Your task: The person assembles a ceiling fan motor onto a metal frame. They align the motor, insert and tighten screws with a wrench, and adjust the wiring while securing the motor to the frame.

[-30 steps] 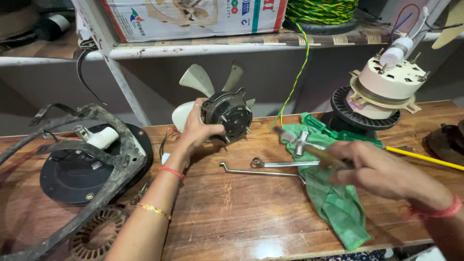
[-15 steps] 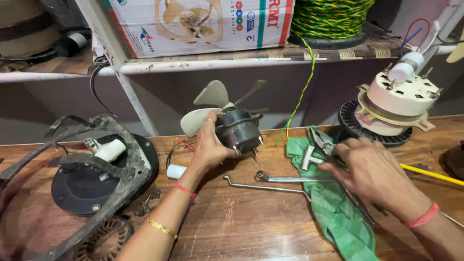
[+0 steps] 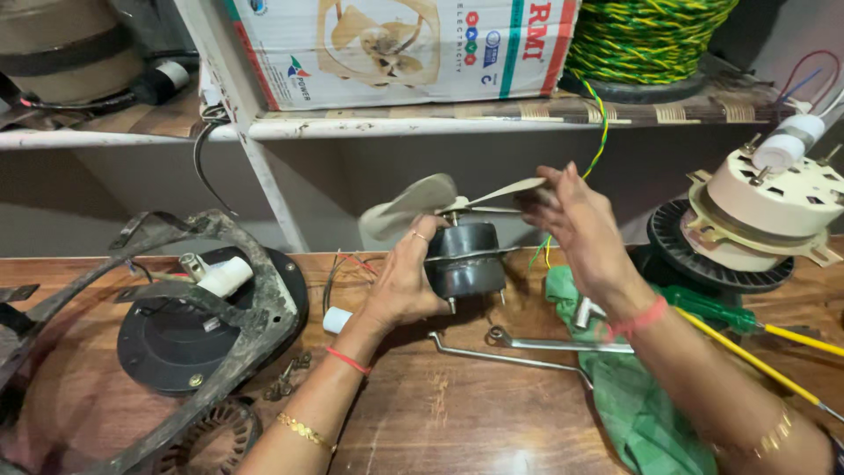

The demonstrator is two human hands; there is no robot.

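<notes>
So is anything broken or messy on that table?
Yes. The dark fan frame on the left looks bent and rusty, lying crooked over a black round base. The left hand holds a small fan motor with loose wires hanging out, while the right hand touches its blade.

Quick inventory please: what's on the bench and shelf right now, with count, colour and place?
fan motor: 1, dark grey, held above bench centre
fan blades: pale beige, on the motor's shaft
green cloth: 1, bench right
spanner: 1, silver, beside the cloth
bent rod: 1, silver, below the motor
screwdriver: 1, green and yellow, far right
cream motor: 1, on a black spool, right
black fan base: 1, under a rusty frame, left
cardboard box: 1, white, shelf
wire coil: 1, green-yellow, shelf
left hand: grips the motor
right hand: on a blade
</notes>
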